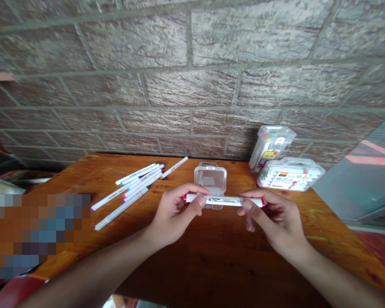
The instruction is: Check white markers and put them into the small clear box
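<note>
Against a brick wall stands the wooden counter; above it, fingers of the left hand and the right hand are closed upon one white marker, near its ends.

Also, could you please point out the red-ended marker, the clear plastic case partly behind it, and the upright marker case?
Red-ended marker point(224, 200): head view, on its printed barrel.
Clear plastic case point(210, 179): head view, on its wall.
Upright marker case point(270, 155): head view, on its yellow label.
</note>
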Demonstrator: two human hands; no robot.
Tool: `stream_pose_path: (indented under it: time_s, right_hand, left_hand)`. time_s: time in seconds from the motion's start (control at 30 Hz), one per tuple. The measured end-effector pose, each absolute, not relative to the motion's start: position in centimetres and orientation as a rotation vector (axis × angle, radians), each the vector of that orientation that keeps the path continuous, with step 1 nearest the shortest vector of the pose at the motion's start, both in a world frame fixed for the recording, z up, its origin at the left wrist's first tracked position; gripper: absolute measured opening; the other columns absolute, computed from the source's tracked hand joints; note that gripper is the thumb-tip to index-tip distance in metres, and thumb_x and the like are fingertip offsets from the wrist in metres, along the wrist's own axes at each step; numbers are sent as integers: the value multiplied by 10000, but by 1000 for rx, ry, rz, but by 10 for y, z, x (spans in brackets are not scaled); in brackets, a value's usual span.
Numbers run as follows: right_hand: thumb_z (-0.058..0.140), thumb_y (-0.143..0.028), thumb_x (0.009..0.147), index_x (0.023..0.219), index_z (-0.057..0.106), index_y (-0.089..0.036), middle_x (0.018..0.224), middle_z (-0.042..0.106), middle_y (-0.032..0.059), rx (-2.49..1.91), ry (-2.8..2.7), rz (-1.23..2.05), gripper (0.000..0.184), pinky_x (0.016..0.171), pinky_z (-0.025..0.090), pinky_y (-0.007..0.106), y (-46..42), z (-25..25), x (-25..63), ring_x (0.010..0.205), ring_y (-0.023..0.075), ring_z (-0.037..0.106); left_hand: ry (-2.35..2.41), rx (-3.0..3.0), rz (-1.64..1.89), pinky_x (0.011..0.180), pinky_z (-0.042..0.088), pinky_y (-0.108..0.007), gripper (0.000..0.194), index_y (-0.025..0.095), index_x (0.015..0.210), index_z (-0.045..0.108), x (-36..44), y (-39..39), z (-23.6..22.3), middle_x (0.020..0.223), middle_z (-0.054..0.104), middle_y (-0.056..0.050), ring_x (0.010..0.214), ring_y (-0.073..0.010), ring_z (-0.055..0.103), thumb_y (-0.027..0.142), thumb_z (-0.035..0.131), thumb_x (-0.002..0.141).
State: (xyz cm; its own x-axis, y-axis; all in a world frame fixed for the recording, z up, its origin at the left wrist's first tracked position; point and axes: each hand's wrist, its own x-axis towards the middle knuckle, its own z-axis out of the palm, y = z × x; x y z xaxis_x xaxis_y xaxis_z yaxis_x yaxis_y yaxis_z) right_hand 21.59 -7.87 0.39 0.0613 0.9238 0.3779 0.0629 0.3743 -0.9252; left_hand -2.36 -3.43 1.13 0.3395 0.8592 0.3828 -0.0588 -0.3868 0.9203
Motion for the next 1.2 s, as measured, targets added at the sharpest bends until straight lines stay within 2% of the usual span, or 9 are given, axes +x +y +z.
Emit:
stream_pose_path:
  time_s: [1.2]
  right_hand:
    - [794,-338,949,986,792,-187,677,773,40,-1004,-1395,809,156,387,510,201,-81,7,217,407,120,635]
  left_hand:
    - [773,1695,1193,507,422,-198,213,144,1005,762,-24,-37,15,644,676,1,553,-108,597,349,720,964]
